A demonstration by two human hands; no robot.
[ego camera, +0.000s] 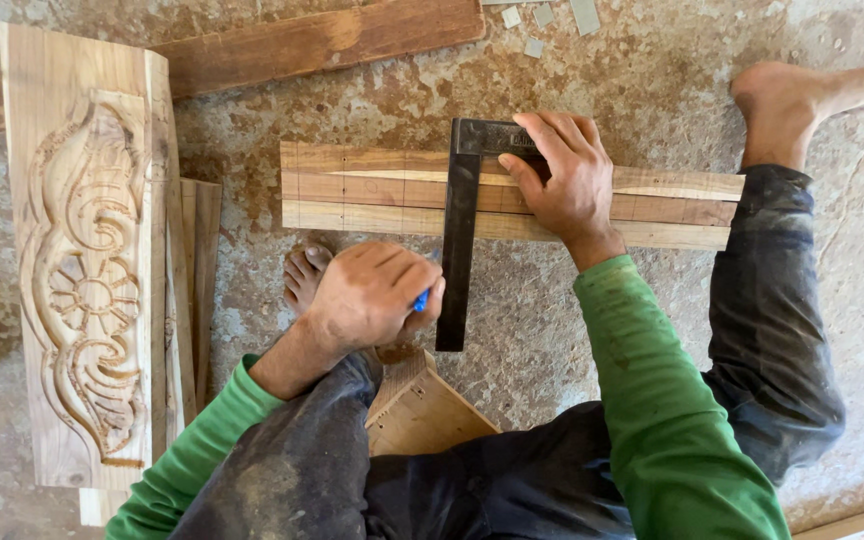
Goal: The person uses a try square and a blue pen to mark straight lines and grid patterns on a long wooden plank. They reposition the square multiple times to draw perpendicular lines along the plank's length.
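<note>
Nearest the camera: the person's dark dusty trousers (432,490) w/ bent knees, and green long sleeves (667,400) on both arms, seated on a low pale wooden block (427,415) on the mottled concrete floor (592,80). Biggest item beyond: a long pale carved wooden panel w/ floral scroll relief (87,280), lying along the left edge, long axis running away from the camera, well apart from both hands. Next, the work itself: a set of long narrow brown-and-tan wooden strips laid edge to edge (372,190), long axis left-to-right across the view, just beyond the hands, pencil cross-lines visible toward its left end. Across it, at a right angle, sits a black metal try square (459,240): blade runs toward the person, stock at the strips' far edge. Right hand (567,185) is the nearer one to the strips: palm down, fingers spread flat over the stock and strips, pressing rather than gripping, wrist angled in from lower right. Left hand (372,295) is curled into a narrow grip on a small blue pen or pencil (420,300), only the tip end showing, knuckles up, poised just beside the blade's near end, short of the strips' near edge, so the strips lie straight ahead of the tip. A bare foot (304,275) peeks under the left hand; the other foot (782,105) rests by the strips' right end. A dark reddish plank (322,40) lies at the top.
</note>
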